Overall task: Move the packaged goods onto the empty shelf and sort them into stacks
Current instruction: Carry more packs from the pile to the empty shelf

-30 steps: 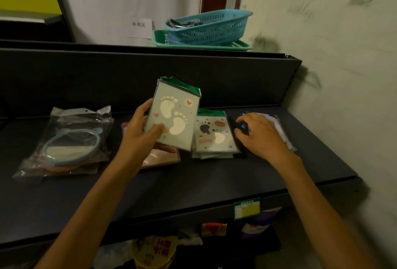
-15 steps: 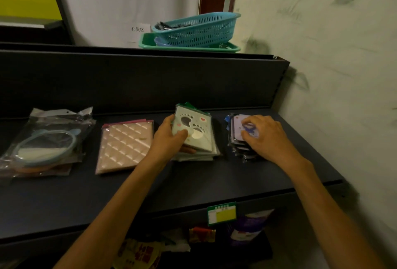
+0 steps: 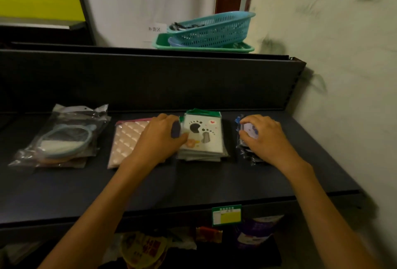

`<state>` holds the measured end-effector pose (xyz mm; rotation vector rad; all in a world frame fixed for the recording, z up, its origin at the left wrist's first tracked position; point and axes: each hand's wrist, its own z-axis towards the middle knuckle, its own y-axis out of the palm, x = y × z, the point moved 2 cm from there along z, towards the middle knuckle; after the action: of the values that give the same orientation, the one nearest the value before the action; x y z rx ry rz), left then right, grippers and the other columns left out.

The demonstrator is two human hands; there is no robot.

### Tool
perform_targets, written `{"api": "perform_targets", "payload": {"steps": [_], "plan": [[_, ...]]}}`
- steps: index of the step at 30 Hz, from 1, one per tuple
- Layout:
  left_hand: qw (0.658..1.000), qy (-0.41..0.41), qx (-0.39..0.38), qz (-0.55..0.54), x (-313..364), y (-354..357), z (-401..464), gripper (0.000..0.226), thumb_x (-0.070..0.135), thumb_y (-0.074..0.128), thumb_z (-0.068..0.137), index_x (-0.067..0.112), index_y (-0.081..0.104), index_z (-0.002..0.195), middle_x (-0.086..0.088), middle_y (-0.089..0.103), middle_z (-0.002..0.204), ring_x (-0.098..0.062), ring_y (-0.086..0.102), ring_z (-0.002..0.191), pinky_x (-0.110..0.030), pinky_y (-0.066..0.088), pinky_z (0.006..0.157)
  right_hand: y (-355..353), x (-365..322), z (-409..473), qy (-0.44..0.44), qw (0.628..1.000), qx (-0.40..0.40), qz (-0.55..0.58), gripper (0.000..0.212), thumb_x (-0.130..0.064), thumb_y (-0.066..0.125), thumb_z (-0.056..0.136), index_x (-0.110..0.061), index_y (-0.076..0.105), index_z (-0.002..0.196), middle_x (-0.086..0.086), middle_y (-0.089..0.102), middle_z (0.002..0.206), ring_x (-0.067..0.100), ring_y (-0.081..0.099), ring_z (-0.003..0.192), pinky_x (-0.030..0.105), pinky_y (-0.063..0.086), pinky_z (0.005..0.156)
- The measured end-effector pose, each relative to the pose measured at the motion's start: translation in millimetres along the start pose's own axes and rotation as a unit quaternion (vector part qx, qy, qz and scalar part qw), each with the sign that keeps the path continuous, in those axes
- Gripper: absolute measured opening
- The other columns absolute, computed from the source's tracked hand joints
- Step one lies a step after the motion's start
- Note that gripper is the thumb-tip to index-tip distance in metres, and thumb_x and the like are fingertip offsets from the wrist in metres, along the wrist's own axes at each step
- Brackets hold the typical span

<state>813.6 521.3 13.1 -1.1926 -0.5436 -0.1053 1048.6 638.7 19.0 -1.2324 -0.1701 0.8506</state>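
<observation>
a person sorts packaged goods on a dark metal shelf [image 3: 193, 185], seen from a head-worn camera. the left hand [image 3: 160, 140] rests on the left edge of a stack of flat white packets printed with footprints and topped with green headers [image 3: 204, 137], thumb lying on the top packet and fingers curled along its side, so the grip reads as closed lightly on the stack's edge. the right hand [image 3: 265, 137] covers a smaller stack of dark plastic-wrapped packets with a pale lilac top [image 3: 249, 131], fingers bent over it and pressing it down; thumb contact is hidden.

to the left lie a quilted pink pouch with a darker pink rim [image 3: 126, 140], partly under the left wrist, and further left a clear crinkled bag holding a light-blue ring-shaped item [image 3: 62, 137] on top of others. a teal plastic basket [image 3: 212, 28] sits inside a green tray [image 3: 206, 47] on top of the shelf unit, and a green and yellow price tag [image 3: 226, 214] hangs on the shelf lip.

the step in hand looks like squaring the stacks. doing it well likely means nudging the footprint packets from the side until the edges line up, since slick wrappers tend to slide, and keeping a gap between neighbouring stacks.
</observation>
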Motion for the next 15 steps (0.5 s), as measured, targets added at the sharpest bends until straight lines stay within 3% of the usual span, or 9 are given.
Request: {"api": "perform_targets", "payload": {"steps": [5,15], "plan": [[0.997,-0.02,-0.009,0.075,-24,-25,-19,0.062,0.048,0.06,0.085,0.025,0.042,0.14,-0.002,0.043,0.142,-0.023,0.039,0.129,-0.038,0.035,0.104,17,-36,4,-0.03,0.999,-0.022,0.005,0.031,-0.036,0.059,0.089,-0.024,0.059,0.118,-0.003,0.059,0.123,0.019,0.052,0.113,0.037,0.036,0.096],[0.991,-0.058,0.019,0.12,-121,-101,-98,0.061,0.048,0.06,0.083,0.021,0.046,0.136,-0.005,0.049,0.135,-0.027,0.042,0.124,-0.041,0.04,0.098,57,-163,5,-0.091,0.994,-0.061,0.014,0.034,-0.035,0.057,0.089,-0.023,0.057,0.121,0.0,0.057,0.128,0.022,0.05,0.119,0.037,0.033,0.102]]}}
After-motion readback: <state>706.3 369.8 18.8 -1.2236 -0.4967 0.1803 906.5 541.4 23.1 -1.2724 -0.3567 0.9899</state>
